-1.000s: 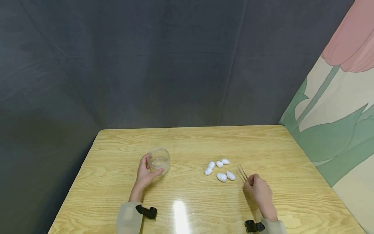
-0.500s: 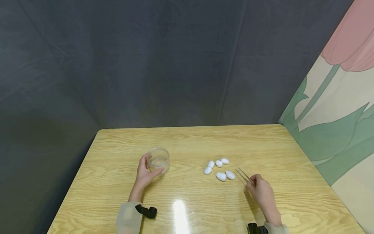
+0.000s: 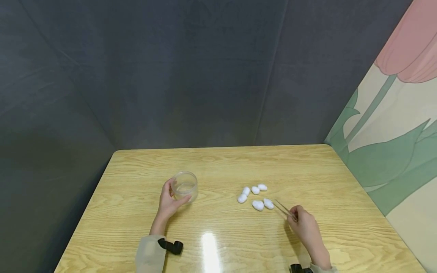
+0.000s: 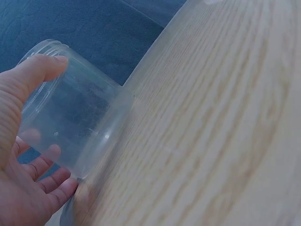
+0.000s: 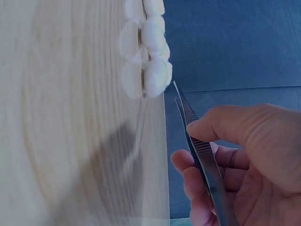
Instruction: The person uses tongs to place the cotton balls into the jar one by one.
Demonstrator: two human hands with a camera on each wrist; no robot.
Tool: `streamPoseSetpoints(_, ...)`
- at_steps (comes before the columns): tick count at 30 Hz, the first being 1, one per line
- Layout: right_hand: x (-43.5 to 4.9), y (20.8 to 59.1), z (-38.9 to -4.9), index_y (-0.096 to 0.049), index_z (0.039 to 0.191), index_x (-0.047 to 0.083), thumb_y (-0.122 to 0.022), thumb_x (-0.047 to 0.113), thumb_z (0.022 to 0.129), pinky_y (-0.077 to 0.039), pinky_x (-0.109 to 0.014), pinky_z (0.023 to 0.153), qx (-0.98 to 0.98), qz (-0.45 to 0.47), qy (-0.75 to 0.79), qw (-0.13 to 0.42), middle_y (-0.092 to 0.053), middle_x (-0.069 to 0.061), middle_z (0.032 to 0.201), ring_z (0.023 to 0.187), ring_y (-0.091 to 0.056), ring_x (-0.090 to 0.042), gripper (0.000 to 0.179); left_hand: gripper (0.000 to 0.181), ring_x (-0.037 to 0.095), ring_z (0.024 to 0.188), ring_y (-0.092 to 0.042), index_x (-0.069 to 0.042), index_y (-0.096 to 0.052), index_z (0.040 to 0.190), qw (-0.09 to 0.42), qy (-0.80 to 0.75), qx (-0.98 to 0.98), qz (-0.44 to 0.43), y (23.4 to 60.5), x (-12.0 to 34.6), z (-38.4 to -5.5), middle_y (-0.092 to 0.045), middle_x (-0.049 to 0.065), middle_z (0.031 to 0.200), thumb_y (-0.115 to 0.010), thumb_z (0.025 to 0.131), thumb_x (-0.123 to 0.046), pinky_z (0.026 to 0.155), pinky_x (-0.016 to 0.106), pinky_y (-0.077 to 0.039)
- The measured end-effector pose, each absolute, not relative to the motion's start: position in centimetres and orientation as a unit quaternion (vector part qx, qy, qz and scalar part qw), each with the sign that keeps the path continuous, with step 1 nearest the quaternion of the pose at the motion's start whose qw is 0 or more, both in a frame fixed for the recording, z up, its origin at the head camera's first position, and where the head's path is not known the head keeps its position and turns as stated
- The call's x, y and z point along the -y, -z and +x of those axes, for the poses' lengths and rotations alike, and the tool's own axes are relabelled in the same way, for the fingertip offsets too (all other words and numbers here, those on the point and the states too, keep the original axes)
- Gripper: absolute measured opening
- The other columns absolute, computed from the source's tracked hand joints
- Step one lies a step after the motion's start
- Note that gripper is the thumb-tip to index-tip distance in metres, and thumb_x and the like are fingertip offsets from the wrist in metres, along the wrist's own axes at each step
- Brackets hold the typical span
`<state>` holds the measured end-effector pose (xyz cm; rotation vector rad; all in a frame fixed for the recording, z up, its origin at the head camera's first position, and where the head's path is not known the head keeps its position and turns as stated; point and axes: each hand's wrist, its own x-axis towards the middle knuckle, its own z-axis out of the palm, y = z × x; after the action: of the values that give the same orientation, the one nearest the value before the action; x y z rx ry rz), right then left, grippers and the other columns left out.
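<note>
On the left of the table, my left hand [image 3: 169, 203] holds a clear plastic jar [image 3: 186, 185] by its side; the jar stands upright and looks empty. In the left wrist view the thumb lies at the rim of the jar [image 4: 80, 108], with the other fingers behind it. My right hand [image 3: 305, 225] pinches metal tweezers [image 3: 285, 211] between thumb and fingers. Their tips stand slightly apart, close to the right side of a white cotton ball [image 3: 268, 204]. In the right wrist view, the tweezers [image 5: 203, 150] hold nothing between the tips.
Another cotton ball [image 3: 258, 205] touches the nearest one on its left. Several more cotton balls [image 3: 255, 190] lie in pairs just behind. The wooden table [image 3: 218, 163] ends at a dark curtain [image 3: 205, 76] at the back and a painted wall [image 3: 403, 151] on the right.
My right hand has lowered the tweezers and brought their tips left, closer to the near-right cotton ball. My left hand and the jar have stayed in place.
</note>
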<state>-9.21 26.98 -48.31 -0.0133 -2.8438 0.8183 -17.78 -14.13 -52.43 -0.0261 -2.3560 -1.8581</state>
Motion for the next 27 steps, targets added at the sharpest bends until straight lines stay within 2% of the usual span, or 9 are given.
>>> streamPoseSetpoints(7, -26.77, 48.56, -9.15, -0.056, 0.087, -0.005, -0.065, -0.001, 0.079, -0.039, -0.029, 0.05, 0.958, 0.003, -0.267, 0.103, -0.055, -0.004, 0.067, 0.056, -0.046, -0.014, 0.013, 0.083, 0.035, 0.125, -0.037, -0.003, -0.035, 0.136, 0.071, 0.612, 0.788, -0.003, 52.58, 14.17, -17.87, -0.039, 0.019, 0.136, -0.083, 0.068, -0.01, 0.098, 0.051, -0.033)
streamPoseSetpoints(18, -26.39, 48.67, -9.27, -0.055, 0.086, -0.003, -0.065, -0.001, 0.078, -0.041, -0.033, 0.053, 0.959, -0.003, -0.27, 0.092, -0.055, -0.005, 0.068, 0.058, -0.049, -0.017, 0.013, 0.085, 0.034, 0.124, -0.036, -0.004, -0.035, 0.137, 0.069, 0.613, 0.787, -0.003, 52.66, 14.21, -17.75, -0.038, 0.018, 0.136, -0.083, 0.068, -0.012, 0.098, 0.05, -0.032)
streamPoseSetpoints(27, -26.26, 48.55, -9.53, -0.054, 0.086, -0.003, -0.061, -0.001, 0.079, -0.037, -0.029, 0.05, 0.959, -0.008, -0.276, 0.068, -0.051, -0.003, 0.067, 0.057, -0.045, -0.015, 0.01, 0.085, 0.033, 0.123, -0.037, -0.004, -0.034, 0.138, 0.067, 0.615, 0.785, -0.007, 52.7, 14.19, -17.79, -0.038, 0.018, 0.136, -0.083, 0.068, -0.011, 0.097, 0.049, -0.033)
